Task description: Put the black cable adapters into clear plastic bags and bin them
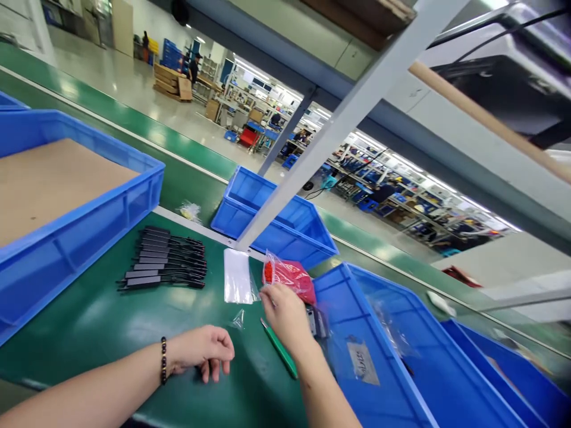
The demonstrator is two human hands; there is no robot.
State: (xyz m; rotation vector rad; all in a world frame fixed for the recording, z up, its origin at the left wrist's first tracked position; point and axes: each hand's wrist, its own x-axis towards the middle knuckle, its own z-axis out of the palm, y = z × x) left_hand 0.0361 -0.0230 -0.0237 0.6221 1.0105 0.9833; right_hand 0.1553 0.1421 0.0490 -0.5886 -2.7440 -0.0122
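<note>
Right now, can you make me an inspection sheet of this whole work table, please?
Surface: green tabletop, shiny.
Job's things: red bag and white stack by the right hand; black parts lined up.
Clutter: green tool, clear plastic scrap.
Hands: left hand curled, right hand's fingers bent; grips unclear.
Cables: short wires on the black parts.
Surroundings: blue bins on both sides, white post, people beyond.

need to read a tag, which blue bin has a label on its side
The blue bin directly right of the right hand: its wall shows a greyish label, the others' walls show none.
</note>
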